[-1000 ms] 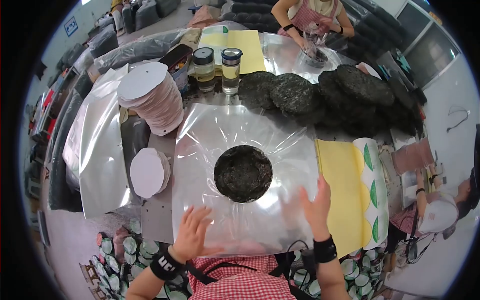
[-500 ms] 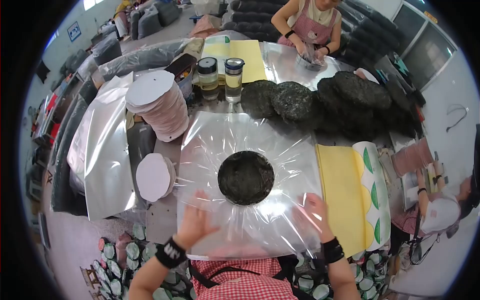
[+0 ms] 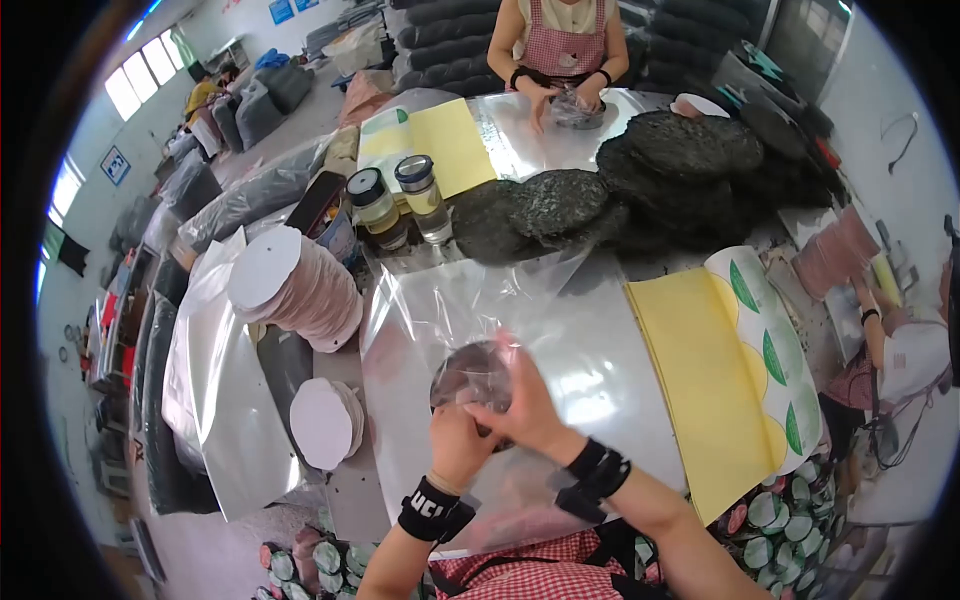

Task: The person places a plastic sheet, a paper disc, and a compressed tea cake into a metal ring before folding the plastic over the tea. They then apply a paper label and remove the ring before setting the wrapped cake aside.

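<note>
A dark round cake [image 3: 462, 372], which looks like dried seaweed, lies in front of me with clear plastic film [image 3: 490, 292] drawn over it. My left hand [image 3: 463, 440] is closed on gathered film at the cake's near edge. My right hand [image 3: 528, 405] grips the film at the cake's right side, its fingers bent and slightly blurred. Both hands meet over the cake and hide its near part. Beneath lies a shiny stack of film sheets [image 3: 615, 380].
Stacked dark cakes [image 3: 690, 160] stand at the back, beside two jars [image 3: 425, 205]. Yellow paper [image 3: 700, 380] and a label sheet [image 3: 765, 340] lie right. White round paper discs [image 3: 325, 425] are piled left. A co-worker [image 3: 560, 50] handles a wrapped cake across the table.
My hands have moved from apart on either side, fingers spread, to together over the cake. The film that lay spread flat is now folded up and gathered around it. The view has shifted.
</note>
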Demonstrator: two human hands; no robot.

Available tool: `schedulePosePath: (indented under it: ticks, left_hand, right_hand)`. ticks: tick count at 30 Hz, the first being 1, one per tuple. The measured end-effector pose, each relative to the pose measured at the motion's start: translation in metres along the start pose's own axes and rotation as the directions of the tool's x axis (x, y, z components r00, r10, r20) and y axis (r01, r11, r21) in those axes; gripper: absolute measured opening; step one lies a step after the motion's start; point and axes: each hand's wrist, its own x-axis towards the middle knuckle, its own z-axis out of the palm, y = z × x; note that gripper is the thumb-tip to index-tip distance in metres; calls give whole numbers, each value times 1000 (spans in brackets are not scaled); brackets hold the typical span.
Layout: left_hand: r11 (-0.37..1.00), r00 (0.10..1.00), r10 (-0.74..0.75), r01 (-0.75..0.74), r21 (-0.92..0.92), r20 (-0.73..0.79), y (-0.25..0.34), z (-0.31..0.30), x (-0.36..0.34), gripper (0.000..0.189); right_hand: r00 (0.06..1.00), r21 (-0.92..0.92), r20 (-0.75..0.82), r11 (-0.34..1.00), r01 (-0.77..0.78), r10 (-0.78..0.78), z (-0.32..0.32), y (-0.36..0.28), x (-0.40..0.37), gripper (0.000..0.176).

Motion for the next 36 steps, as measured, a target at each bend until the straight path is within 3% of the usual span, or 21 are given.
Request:
schedulePosePath:
  ticks: [4,5,8,9,10,12,14,15,17,18,19,20,21,22,23,24,26,28,32,33,36]
  left_hand:
    - [920,954,-45,-77,-384,-298,-24,-36,-9,86]
    - [643,938,-238,-40,-764,-250,-30,-29,1,87]
    - [585,992,-37,-74,-808,-118,-36,1,11,79]
    - [905,960,229,-272,-327,-162,-12,-17,20,67]
    - [906,959,222,-270,-327,-178,-12,-14,17,67]
    - [907,966,223,-255,-336,-130,-13,-11,12,64]
    - [926,958,257,-281,-252,-125,-11,-11,11,73]
    - [884,981,110,-171,-436,-162,-2,-13,12,81]
    - [604,963,-122,-121,-788,-241,0,-3,12,104]
    - [609,964,-117,-121,-784,-240,-6,-2,13,104]
    - [550,955,-149,-134,-825,-255,-11,-3,11,95]
    - [485,944,-187,-152,-861,-272,-17,-6,8,85]
    - [766,973,52,-183,-616,-224,-17,-22,11,52]
    - [761,971,20,-169,-626,-239,-17,-18,15,52]
    - [873,979,37,-130,-471,-200,-13,-13,15,40]
    - [950,988,50,-93,-300,-146,-8,-8,13,29]
    - [988,988,8,-32,-151,-157,8,1,16,31]
    - [995,989,41,-54,-87,-145,10,-1,22,43]
    - [930,983,79,-132,-343,-166,15,-24,8,69]
    - [975,985,171,-165,-151,24,14,-23,6,74]
    - [984,980,150,-160,73,133,14,-4,9,74]
  right_hand:
    - [987,-102,82,984,148,-140,13,16,-13,49]
    - [984,-204,162,973,109,-76,15,12,-11,40]
    - [963,-397,269,908,133,-24,26,17,-24,24]
    - [935,-270,333,937,220,-124,13,23,-26,21]
    - [891,-129,387,943,305,-235,-1,26,-24,19]
    - [996,138,35,987,78,-84,-30,25,-15,21]
    - [839,257,-433,937,-235,329,-25,27,1,27]
    - [834,261,-427,931,-257,350,-13,26,3,27]
    - [984,259,53,949,-180,172,10,27,11,34]
    - [984,265,48,948,-178,171,10,24,15,34]
    - [976,267,163,959,99,-147,9,16,16,33]
    - [851,302,273,880,367,-449,9,11,15,33]
    - [907,291,221,912,289,-358,13,32,-2,32]
    - [896,299,255,911,284,-363,10,33,0,32]
    - [990,370,130,925,-91,46,5,31,-3,22]
    - [882,458,31,778,-430,470,0,25,-6,13]
    - [994,106,48,989,-108,103,1,0,-11,8]
    - [997,-124,59,990,61,-54,1,-6,-24,7]
    - [972,-191,233,981,12,33,0,9,-13,7]
    - [969,-224,229,974,-35,88,9,19,-16,7]
    - [969,-270,187,957,-107,161,-7,20,-33,7]
